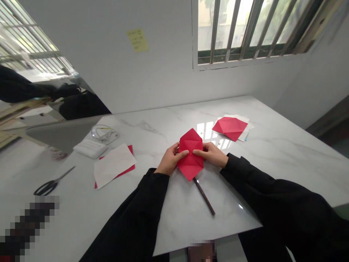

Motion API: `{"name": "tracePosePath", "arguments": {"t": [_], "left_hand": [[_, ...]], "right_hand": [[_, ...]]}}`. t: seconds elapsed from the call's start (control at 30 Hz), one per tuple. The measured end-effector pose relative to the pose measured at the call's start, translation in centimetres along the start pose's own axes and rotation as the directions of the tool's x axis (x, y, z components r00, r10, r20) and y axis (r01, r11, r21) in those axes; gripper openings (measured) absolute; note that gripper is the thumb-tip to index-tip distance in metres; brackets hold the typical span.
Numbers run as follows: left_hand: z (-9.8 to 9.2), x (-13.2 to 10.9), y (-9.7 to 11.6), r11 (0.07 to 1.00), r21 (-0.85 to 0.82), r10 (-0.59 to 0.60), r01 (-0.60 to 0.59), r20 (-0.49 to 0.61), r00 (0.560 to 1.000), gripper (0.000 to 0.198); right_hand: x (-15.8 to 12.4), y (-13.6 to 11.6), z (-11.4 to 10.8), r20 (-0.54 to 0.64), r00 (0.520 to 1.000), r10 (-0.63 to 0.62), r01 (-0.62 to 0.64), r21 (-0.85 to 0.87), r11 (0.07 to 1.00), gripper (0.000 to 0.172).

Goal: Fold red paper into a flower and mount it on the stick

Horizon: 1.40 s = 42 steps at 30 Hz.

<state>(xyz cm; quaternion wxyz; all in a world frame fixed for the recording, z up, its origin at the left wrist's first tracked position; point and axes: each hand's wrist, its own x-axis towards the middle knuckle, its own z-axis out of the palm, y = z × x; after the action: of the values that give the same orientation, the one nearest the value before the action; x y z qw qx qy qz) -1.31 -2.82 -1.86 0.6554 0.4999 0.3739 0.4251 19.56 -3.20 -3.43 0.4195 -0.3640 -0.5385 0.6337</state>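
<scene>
Between my two hands is a folded red paper envelope (191, 140), with pointed flaps at its top and bottom. My left hand (172, 159) grips its left edge, thumb on the front and fingers behind. On the right edge, my right hand (212, 154) pinches it the same way, its thumb near the centre. Below the envelope a thin dark brown stick (205, 197) lies on the table, its upper end hidden by the paper.
At the back right lies a pile topped by a folded red paper (231, 126). To the left are a white sheet (114, 165) over red paper, a white box (90, 147) with a coiled cable (105, 134), and scissors (49, 186). The marble-patterned table (152, 133) meets a wall behind.
</scene>
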Motion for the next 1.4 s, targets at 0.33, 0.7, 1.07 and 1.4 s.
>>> {"name": "tracePosePath", "arguments": {"t": [0.33, 0.7, 1.07, 1.4], "left_hand": [[0.16, -0.1, 0.21, 1.0, 0.02, 0.017, -0.018, 0.042, 0.999, 0.059], [-0.07, 0.35, 0.39, 0.999, -0.025, 0.034, -0.038, -0.157, 0.987, 0.037], [-0.11, 0.14, 0.41, 1.0, 0.017, 0.008, -0.008, 0.008, 1.0, 0.047], [-0.29, -0.02, 0.67, 0.998, 0.055, -0.027, 0.027, 0.002, 1.0, 0.064]], "right_hand": [[0.0, 0.32, -0.08, 0.0, 1.0, -0.028, 0.028, -0.03, 0.999, 0.044], [-0.36, -0.23, 0.18, -0.01, 0.999, -0.04, 0.04, -0.014, 0.999, 0.044], [-0.49, -0.41, 0.06, -0.042, 0.998, -0.046, 0.044, -0.042, 0.998, 0.044], [-0.41, -0.36, 0.16, -0.038, 0.999, -0.021, 0.021, 0.023, 1.0, 0.047]]}}
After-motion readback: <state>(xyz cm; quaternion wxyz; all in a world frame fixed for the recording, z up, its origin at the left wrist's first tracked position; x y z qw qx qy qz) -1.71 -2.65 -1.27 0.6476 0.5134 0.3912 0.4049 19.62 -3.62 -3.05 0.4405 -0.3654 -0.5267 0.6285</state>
